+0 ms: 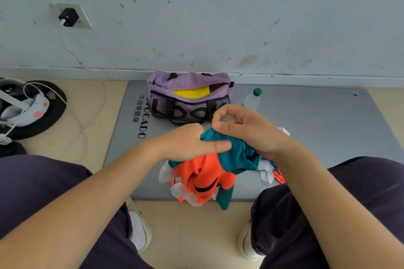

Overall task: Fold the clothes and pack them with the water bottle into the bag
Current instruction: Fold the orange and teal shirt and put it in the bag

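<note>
Sorting comes first: on the grey mat [328, 129], bag [189, 98] unzipped at its far edge, bottle [252, 99] beside, crumpled garment [209, 172] near the front edge, left hand [188, 142] and right hand [244, 131] pinching teal cloth. Next, probably spread it flat.

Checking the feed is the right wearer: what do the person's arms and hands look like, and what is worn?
Left hand and right hand are bare: no gloves, rings, watch or sleeves on the forearms. Dark purple trousers and pale shoes show below.

Bare forearms, dark purple trousers [43, 192], white shoes [140, 231] with cream soles, no sleeves visible
</note>
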A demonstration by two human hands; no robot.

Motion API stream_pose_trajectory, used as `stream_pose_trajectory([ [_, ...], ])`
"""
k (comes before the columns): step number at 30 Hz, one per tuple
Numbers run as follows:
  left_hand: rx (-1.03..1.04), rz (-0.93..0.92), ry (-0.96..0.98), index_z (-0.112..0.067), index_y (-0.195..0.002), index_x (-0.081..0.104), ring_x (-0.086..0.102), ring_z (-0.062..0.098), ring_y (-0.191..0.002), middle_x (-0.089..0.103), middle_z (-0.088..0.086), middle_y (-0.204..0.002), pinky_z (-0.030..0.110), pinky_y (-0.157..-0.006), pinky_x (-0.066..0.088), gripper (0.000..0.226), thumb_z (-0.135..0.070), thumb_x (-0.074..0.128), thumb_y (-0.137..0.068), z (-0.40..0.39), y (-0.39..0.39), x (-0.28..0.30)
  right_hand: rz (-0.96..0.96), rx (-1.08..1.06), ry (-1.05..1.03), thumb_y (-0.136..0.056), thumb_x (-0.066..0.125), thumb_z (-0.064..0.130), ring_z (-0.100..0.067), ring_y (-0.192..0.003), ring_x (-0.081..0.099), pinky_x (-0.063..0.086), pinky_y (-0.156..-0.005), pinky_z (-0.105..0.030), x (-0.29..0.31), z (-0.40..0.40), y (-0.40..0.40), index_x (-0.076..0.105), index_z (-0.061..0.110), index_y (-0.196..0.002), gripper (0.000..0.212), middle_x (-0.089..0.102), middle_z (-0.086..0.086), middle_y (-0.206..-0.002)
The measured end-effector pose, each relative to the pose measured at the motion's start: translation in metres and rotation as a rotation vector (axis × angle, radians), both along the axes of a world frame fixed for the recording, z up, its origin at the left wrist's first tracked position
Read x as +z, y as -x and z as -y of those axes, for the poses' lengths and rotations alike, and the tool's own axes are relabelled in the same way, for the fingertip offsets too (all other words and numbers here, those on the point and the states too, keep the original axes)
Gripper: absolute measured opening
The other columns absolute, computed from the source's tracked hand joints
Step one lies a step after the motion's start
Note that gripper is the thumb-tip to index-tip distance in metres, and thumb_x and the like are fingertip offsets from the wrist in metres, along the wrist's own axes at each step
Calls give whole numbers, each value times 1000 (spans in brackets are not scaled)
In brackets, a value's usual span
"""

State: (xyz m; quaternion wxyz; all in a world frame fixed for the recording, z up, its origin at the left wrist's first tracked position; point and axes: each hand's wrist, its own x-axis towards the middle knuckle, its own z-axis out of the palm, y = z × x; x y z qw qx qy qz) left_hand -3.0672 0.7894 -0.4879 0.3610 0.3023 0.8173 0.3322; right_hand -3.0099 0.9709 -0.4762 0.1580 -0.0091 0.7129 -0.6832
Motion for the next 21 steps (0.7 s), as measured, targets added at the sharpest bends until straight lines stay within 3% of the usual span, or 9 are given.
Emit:
stream_pose_trajectory([
  [2,99,65,-150,-26,-53,49,35,1,-44,38,-18,-49,17,-47,28,52,-67,55,-85,4,4,7,33,-55,80,-91,64,40,-11,-78,65,51,-68,-22,0,-2,2,64,13,-98,28,67,-2,-86],
  [3,167,136,-260,-27,-57,61,48,-3,-50,52,-21,-55,15,-53,36,48,-64,55,-86,6,7,12,54,-76,127,-90,61,49,-14,-91,68,54,-75,-24,-1,-5,3,67,14,-103,38,71,-2,-98],
  [5,345,290,-467,-33,-83,79,70,1,-87,75,-14,-91,18,-81,50,34,-57,56,-88,12,16,20,90,-97,160,-83,59,64,-18,-110,66,55,-89,-30,-2,-10,4,71,20,-111,54,71,-2,-116],
  [8,719,333,-625,-19,-111,74,68,15,-109,74,0,-112,38,-101,49,49,-57,54,-89,19,35,27,108,-71,134,-64,69,77,-13,-91,70,54,-77,-31,-5,-14,5,73,21,-95,64,73,2,-97],
  [10,860,327,-677,-13,-124,64,68,17,-109,73,3,-115,43,-105,47,53,-56,49,-95,25,46,26,89,-9,150,-64,77,65,-14,-93,69,54,-79,-26,-7,-12,5,73,23,-96,53,73,1,-97],
  [13,891,426,-726,-12,-131,58,65,22,-114,69,7,-123,46,-107,45,56,-54,45,-97,27,50,20,89,5,117,-75,78,32,-24,-107,66,52,-95,-33,-11,-11,8,67,13,-112,43,70,-8,-111],
  [16,913,362,-637,-14,-128,60,63,22,-117,67,6,-125,46,-108,43,62,-62,55,-89,23,46,15,103,-116,13,-84,72,11,-27,-97,66,50,-93,-39,-17,-12,8,65,4,-107,24,71,-11,-100],
  [19,856,225,-511,-2,-110,66,60,19,-102,65,5,-104,36,-92,42,83,-69,70,-61,25,45,9,132,-325,119,-86,67,9,-24,-95,70,56,-82,-34,-16,-16,7,69,5,-106,21,74,-12,-105],
  [21,734,163,-369,-10,-97,71,59,18,-86,64,3,-89,36,-79,41,77,-73,73,-52,29,44,8,138,-387,262,-83,68,18,-24,-96,71,57,-76,-30,-9,-19,8,73,10,-103,21,73,-13,-108],
])
